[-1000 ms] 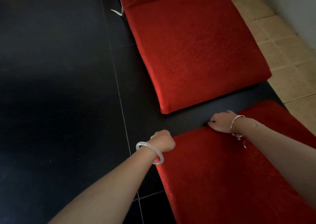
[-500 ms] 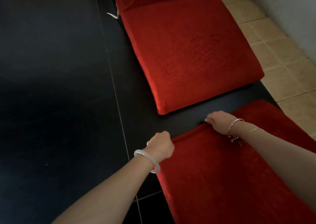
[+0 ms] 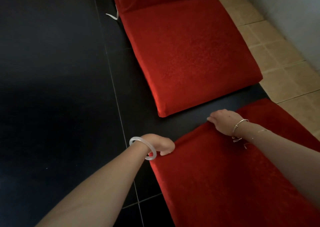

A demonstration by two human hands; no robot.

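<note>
Far L: dark tiled surface (image 3: 57, 88), thin pale grout lines across it. A small white strap (image 3: 111, 16) lies on it at the top, just beside the far cushion's back corner.

L hand (image 3: 161, 145), white bangle (image 3: 142, 148) on the wrist, is curled tight on the near cushion (image 3: 225, 183) at its L front corner. Thumb is on the red fabric; fingers wrap under & are hidden.

The near cushion is red & flat on the dark surface, bottom R of view, w/ both forearms over it. The far cushion (image 3: 190, 53), also red, lies above it, w/ a strip of dark surface between them; not touching. Its back part folds up at the top edge.

R hand (image 3: 222, 123), thin metal bracelet (image 3: 239, 126) on the wrist, grips the same cushion's far edge, fingers curled over the edge.

Far R: beige floor tiles (image 3: 285, 81), then a pale wall (image 3: 285, 7).
</note>
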